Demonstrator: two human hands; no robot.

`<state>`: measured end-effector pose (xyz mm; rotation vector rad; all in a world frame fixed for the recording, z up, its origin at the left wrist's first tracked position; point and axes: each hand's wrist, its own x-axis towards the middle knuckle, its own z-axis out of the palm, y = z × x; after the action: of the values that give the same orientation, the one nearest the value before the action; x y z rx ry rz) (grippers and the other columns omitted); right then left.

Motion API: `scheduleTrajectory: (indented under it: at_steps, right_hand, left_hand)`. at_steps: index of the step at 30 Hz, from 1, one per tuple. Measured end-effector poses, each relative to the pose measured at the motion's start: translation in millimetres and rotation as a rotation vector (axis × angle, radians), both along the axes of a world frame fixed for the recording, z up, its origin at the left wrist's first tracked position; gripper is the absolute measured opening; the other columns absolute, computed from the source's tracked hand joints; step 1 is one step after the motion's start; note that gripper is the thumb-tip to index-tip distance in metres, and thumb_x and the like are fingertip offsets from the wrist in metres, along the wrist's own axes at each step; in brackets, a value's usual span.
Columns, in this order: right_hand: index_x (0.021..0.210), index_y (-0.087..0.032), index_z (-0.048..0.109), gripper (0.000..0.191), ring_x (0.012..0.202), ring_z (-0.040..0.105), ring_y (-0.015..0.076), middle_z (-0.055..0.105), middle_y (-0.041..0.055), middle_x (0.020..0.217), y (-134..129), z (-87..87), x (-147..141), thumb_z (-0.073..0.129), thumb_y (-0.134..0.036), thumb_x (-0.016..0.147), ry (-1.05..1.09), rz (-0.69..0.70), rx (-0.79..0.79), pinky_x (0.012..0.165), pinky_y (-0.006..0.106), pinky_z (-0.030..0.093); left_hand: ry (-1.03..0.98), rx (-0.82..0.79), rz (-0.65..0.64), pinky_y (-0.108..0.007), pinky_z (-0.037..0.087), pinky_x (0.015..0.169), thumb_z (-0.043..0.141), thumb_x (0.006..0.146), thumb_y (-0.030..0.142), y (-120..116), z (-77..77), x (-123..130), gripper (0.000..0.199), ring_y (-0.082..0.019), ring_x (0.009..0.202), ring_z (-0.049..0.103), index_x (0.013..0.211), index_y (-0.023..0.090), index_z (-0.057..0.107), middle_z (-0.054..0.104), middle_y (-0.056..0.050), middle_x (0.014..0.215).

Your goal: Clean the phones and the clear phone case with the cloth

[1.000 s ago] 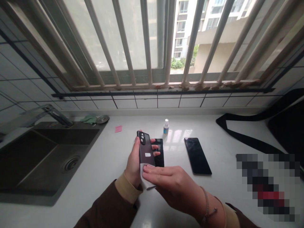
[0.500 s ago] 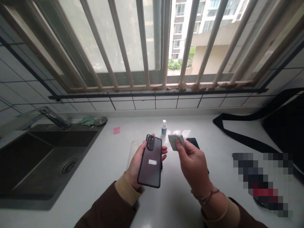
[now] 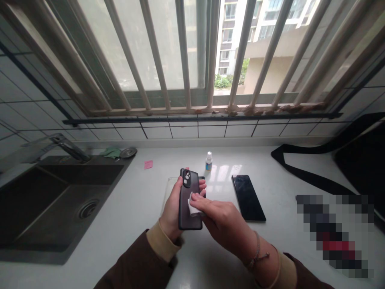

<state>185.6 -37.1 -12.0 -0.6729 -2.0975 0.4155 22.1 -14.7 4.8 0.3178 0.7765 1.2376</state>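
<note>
Left hand has its fingers clamped round a dark matte phone in a case, camera end up, held above the white worktop. Right hand presses a small white wipe against the phone's back, fingers pinched together on it. A black glossy phone lies flat at 3 o'clock from the held one, a small white dropper bottle at 1 o'clock, a dark sink at 9 o'clock.

Two phones, one bottle, one cloth.
</note>
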Motion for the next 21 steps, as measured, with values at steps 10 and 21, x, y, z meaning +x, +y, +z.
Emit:
scheduleTrajectory:
  at_steps: [10, 21]
  right_hand:
    - [0.124, -0.024, 0.077, 0.030, 0.099, 0.082, 0.0167, 0.084, 0.0022, 0.115, -10.1, 25.0, 5.0, 0.061, -0.011, 0.101, 0.133, 0.231, -0.401, 0.090, 0.025, 0.066]
    - [0.139, -0.019, 0.071, 0.039, 0.133, 0.069, 0.0259, 0.073, 0.0128, 0.139, 9.9, 12.3, 18.7, 0.060, -0.010, 0.102, 0.136, -0.333, 0.078, 0.116, 0.045, 0.058]
  left_hand:
    - [-0.004, 0.020, 0.209, -0.044, 0.062, 0.101, 0.053, 0.107, 0.043, 8.2, 8.2, -12.4, 0.050, -0.026, 0.099, 0.080, 0.149, 0.016, 0.060, 0.079, -0.017, 0.105]
    - [-0.173, -0.003, -0.298, -0.040, 0.054, 0.112, 0.050, 0.108, 0.049, -5.2, -3.5, -0.5, 0.054, -0.028, 0.116, 0.075, 0.135, 0.007, 0.071, 0.078, -0.019, 0.123]
